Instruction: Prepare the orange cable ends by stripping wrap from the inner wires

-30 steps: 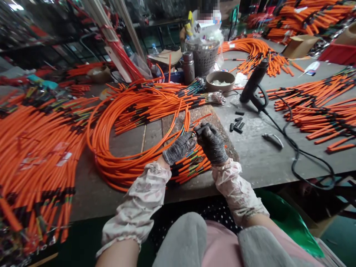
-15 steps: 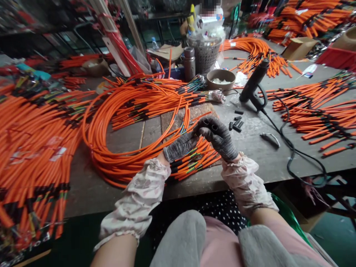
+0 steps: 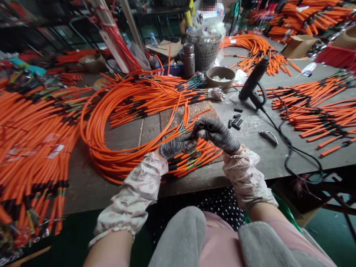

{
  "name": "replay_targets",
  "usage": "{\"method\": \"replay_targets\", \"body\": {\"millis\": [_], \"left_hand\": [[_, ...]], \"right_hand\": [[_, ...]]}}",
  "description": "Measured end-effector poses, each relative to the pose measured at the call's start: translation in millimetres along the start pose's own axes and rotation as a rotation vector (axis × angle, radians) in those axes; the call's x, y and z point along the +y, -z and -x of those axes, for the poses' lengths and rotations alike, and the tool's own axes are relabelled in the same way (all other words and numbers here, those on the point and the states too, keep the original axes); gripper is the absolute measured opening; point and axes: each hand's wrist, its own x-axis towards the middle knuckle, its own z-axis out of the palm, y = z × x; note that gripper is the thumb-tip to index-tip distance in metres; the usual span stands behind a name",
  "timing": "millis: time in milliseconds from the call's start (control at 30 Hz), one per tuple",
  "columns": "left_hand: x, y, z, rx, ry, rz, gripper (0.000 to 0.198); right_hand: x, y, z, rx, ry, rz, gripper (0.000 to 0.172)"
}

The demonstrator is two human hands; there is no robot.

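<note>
**Gloved hands closed at cable end**

The left hand [image 3: 178,145] and right hand [image 3: 218,135] are pressed together, seemingly pinching a short black sleeve [image 3: 204,128], partly hidden. An orange cable [image 3: 111,155] is looped below; a heat gun [image 3: 254,79] is laid right, on the workbench [image 3: 250,163].

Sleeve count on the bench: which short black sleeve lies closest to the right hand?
The leftmost short black sleeve, nearest the right hand; the other sleeves all lie further right, away from that hand.

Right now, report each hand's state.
Left hand: closed on the orange cable.
Right hand: closed; what it holds cannot be told.
</note>
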Motion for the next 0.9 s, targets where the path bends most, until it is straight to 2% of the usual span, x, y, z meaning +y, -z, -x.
{"method": "replay_targets", "body": {"millis": [100,200,300,367,500,567,633,700,800,867,900], "left_hand": [[6.0,-1.0,-0.5,-0.162,0.088,0.201,0.049],[5.2,-0.2,2.2,-0.132,0.121,0.238,0.052],[4.4,0.5,3.5,-0.121,0.155,0.248,0.050],[5.5,1.4,2.0,-0.127,0.167,0.211,0.047],[1.2,8.0,4.9,-0.085,0.122,0.108,0.044],[-10.0,15.6,16.5,-0.062,0.101,-0.031,0.042],[-26.8,25.9,33.8,-0.026,0.125,-0.261,0.034],[-44.3,36.9,50.6,0.094,0.142,-0.497,0.029],[-60.3,48.7,63.0,0.327,0.040,-0.701,0.030],[-62.0,50.1,62.2,0.358,-0.047,-0.729,0.043],[-61.1,48.5,60.1,0.347,-0.078,-0.727,0.050]], "right_hand": [[1.8,2.2,-1.6,-0.053,0.025,-0.011,0.024],[2.3,3.9,-3.4,-0.077,0.026,-0.017,0.028],[2.0,4.1,-5.2,-0.176,-0.039,-0.041,0.035],[1.1,2.6,-6.7,-0.196,-0.033,-0.032,0.035],[1.4,-0.2,-8.0,-0.087,0.079,0.181,0.023],[7.6,0.0,-5.3,-0.045,0.081,0.206,0.021],[20.9,-3.2,0.2,0.001,0.011,0.111,0.026],[40.6,-16.1,6.6,0.066,-0.114,-0.033,0.034],[71.8,-56.4,12.6,0.227,-0.244,-0.239,0.047],[83.9,-84.2,12.8,0.329,-0.259,-0.343,0.053],[85.7,-93.5,12.2,0.315,-0.266,-0.365,0.053]]}}
